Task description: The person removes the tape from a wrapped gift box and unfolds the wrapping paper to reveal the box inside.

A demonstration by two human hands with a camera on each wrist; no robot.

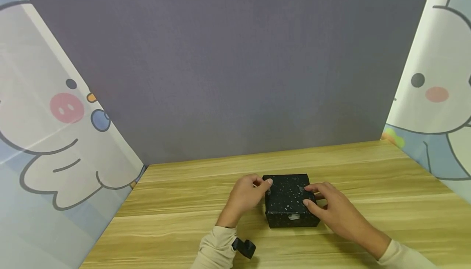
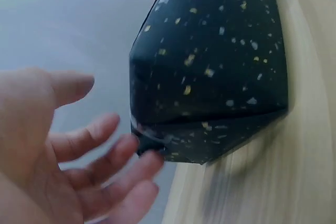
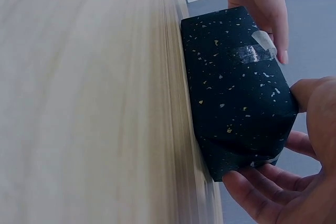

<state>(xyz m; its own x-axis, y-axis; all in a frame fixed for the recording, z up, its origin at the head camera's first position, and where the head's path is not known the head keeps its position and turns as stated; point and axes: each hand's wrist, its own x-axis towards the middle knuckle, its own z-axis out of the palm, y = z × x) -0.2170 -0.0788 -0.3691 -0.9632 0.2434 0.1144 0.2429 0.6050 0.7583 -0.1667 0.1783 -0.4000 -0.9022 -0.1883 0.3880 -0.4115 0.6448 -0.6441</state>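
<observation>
A box wrapped in black paper with white and gold flecks (image 1: 288,195) sits on the wooden table. My right hand (image 1: 335,207) holds its right end, the thumb at the top edge and the fingers bent around that end in the right wrist view. At the box's left end is my left hand (image 1: 243,197); its fingers (image 2: 113,156) are loosely bent beside the folded end and grip nothing. Clear tape (image 3: 254,53) lies on the front side, with a whitish end sticking up. The underside of the box is hidden.
The wooden table (image 1: 176,203) runs back to a grey panel (image 1: 228,64). Cartoon-printed sheets stand to the left (image 1: 48,130) and right (image 1: 438,77). A black strap with a small block (image 1: 244,247) is on my left sleeve.
</observation>
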